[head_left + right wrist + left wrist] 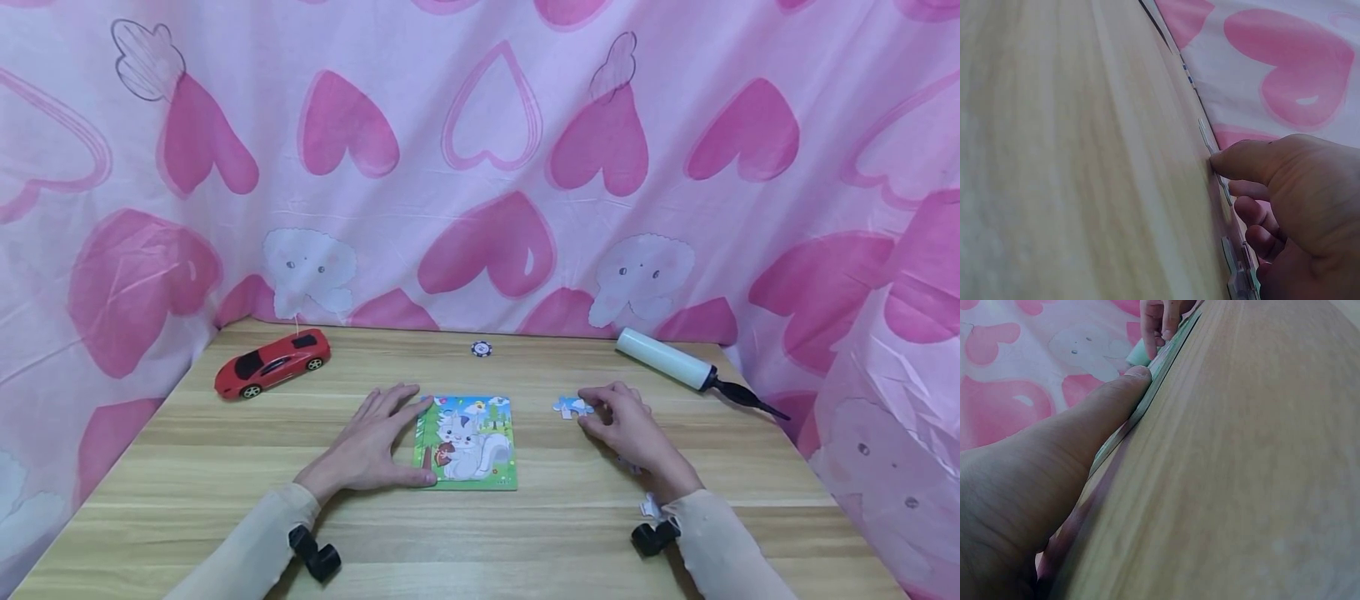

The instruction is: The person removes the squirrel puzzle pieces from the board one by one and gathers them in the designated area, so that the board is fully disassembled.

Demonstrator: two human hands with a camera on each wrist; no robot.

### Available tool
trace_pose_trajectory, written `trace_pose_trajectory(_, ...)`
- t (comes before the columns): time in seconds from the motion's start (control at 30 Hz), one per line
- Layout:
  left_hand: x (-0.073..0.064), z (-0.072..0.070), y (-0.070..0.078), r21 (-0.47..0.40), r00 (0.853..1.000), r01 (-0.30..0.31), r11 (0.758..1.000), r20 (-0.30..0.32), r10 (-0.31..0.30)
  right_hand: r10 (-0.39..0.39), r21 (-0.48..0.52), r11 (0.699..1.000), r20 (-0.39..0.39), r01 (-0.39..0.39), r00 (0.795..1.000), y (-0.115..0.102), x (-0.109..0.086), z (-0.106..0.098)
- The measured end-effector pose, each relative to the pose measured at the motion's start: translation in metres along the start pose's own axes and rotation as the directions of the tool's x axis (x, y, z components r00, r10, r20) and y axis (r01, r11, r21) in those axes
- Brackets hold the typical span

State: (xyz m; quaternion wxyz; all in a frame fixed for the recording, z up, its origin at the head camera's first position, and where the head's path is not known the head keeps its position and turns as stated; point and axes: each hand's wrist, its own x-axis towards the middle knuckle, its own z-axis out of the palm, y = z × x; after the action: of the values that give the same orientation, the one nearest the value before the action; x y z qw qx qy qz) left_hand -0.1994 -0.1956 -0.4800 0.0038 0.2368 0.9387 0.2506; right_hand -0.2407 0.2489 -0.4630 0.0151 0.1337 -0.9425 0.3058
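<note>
Working well here seems to call for two roles at once: one hand bracing, the other handling something small and flat. The left hand (375, 442) braces the squirrel puzzle (468, 450) from its left side, thumb at the near corner and index finger at the far one, and an even, light pressure there should stop the puzzle from skidding on the tabletop (480, 542). The blue-and-white jigsaw piece (568, 408) lies to the right of the puzzle, apart from it; it would be best handled by its edge, turned level and slowly, since a thin piece could flip or bend if squeezed hard or tipped. More loose pieces (649, 506) lie close by the right wrist, so a low sweep of the forearm might scatter them. As for the grip, the right hand (622, 421) has thumb and index finger drawn nearly together, pinching the right end of the jigsaw piece, with the other fingers folded behind; whether the piece is lifted at all, I cannot tell. The left hand grasps nothing: its fingers spread wide, merely touching the puzzle's border.
</note>
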Motion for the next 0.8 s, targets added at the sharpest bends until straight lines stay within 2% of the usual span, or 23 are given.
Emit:
trace_pose_trajectory(0.4, 0.000, 0.000, 0.000, -0.004, 1.000, 0.003, 1.000, 0.002, -0.003, 0.014, 0.000, 1.000, 0.023, -0.014, 1.000, 0.003, 0.001, 0.000)
trace_pose_trajectory(0.6, 0.001, 0.000, 0.001, -0.001, 1.000, 0.007, 1.000, 0.006, -0.007, 0.027, 0.034, 0.999, 0.022, -0.027, 0.999, -0.003, 0.000, -0.002)
trace_pose_trajectory(0.8, 0.000, 0.000, 0.000, -0.005, 1.000, 0.009, 1.000, 0.006, -0.009, -0.038, 0.069, 0.997, -0.019, 0.039, 0.999, -0.015, 0.003, -0.003)
